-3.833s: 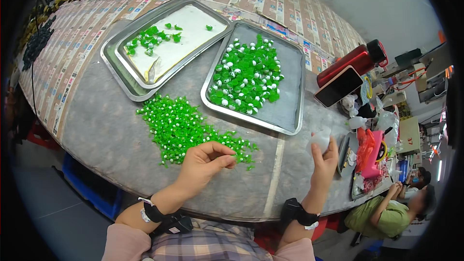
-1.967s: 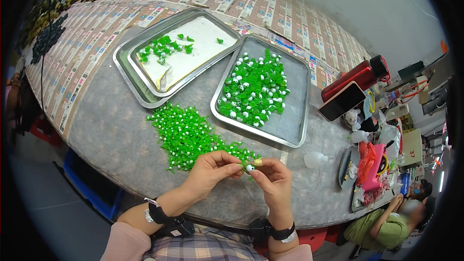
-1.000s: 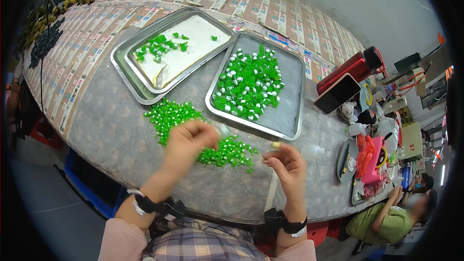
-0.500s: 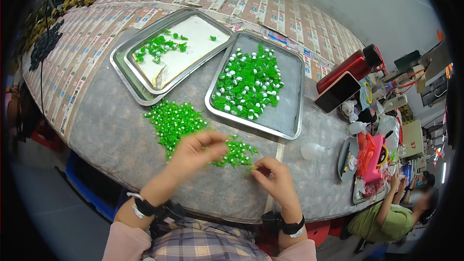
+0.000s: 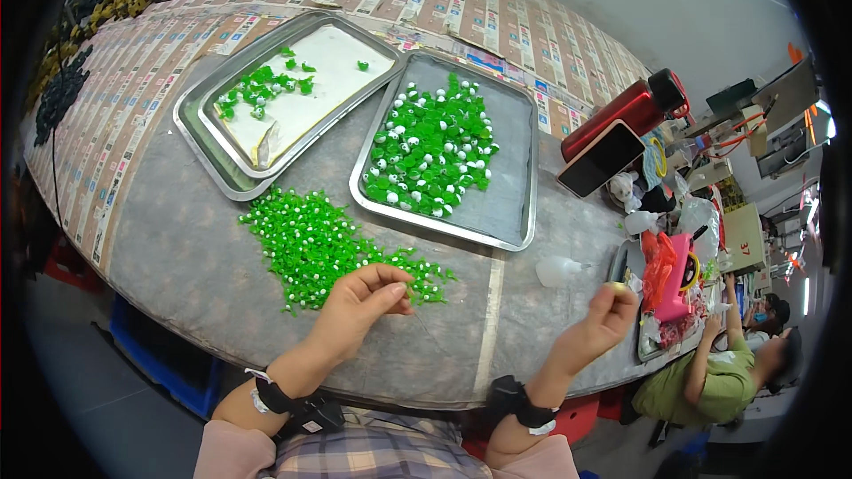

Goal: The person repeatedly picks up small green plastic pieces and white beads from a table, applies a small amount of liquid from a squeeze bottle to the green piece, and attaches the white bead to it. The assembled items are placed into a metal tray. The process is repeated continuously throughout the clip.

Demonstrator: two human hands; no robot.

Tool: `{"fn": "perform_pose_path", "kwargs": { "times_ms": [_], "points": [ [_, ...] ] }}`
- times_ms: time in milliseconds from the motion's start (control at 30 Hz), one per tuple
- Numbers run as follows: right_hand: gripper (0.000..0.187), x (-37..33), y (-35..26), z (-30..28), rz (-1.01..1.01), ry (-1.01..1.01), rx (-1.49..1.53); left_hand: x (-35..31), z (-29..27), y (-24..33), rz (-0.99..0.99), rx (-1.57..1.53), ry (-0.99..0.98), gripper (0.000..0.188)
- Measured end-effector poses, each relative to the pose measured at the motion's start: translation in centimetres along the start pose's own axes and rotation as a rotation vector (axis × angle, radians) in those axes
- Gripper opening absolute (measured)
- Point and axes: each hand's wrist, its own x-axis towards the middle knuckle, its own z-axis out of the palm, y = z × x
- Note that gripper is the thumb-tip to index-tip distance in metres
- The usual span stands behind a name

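My left hand (image 5: 359,302) is closed in a pinch at the near edge of a heap of small green pieces with white dots (image 5: 306,244). Whatever lies between its thumb and forefinger is too small to make out. Off to the right, my right hand (image 5: 596,328) is raised over the table's near right side, its fingertips pinched. A tiny pale yellowish spot shows at those fingertips, and I cannot tell what it is. Beyond the heap, a metal tray (image 5: 531,204) holds many larger green pieces with white balls. To its left, stacked trays (image 5: 200,146) carry a few green pieces on a white sheet.
A red bottle (image 5: 612,115) with a phone (image 5: 603,160) leaning on it stands at the right. A small translucent bottle (image 5: 555,272) lies near my right hand. Farther right are a pink holder (image 5: 676,288) and clutter. A person in green (image 5: 701,390) sits at the right.
My right hand has swung right and up, away from the heap's right end. My left hand shifted slightly and no longer looks blurred. The whole view has slid a little.
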Motion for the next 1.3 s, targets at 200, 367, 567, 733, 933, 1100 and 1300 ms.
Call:
{"fn": "perform_pose_path", "kwargs": {
  "times_ms": [200, 367, 567, 733, 933, 1100, 1300],
  "points": [
    [0.051, 2.1, 7.7, -1.8, 0.058, -0.438, -0.463, 0.1, 0.4, 0.1, -0.070, -0.054, -0.029, 0.013],
    [0.042, 0.3, 2.0, 1.0, 0.242, -0.411, 0.122, 0.1, 0.0, 0.4, -0.168, -0.104, -0.029, 0.014],
    [0.062, -1.6, -4.2, 1.5, -0.010, -0.449, 0.101, 0.0, -0.2, 0.5, -0.184, -0.179, -0.065, 0.011],
    [0.067, -3.6, -7.0, 4.4, -0.057, -0.374, 0.141, 0.1, -0.3, 0.3, -0.177, -0.195, -0.079, 0.009],
    [0.059, -4.8, -5.8, 5.9, -0.178, -0.354, 0.292, 0.0, -0.3, 0.2, -0.180, -0.204, -0.105, 0.008],
    [0.053, -5.0, -6.1, 6.7, -0.314, -0.424, 0.277, 0.0, -0.3, 0.3, -0.183, -0.203, -0.120, 0.008],
    [0.052, -4.9, -6.2, 6.8, -0.365, -0.499, 0.231, 0.0, -0.3, 0.4, -0.188, -0.206, -0.121, 0.008]
  ]
}}
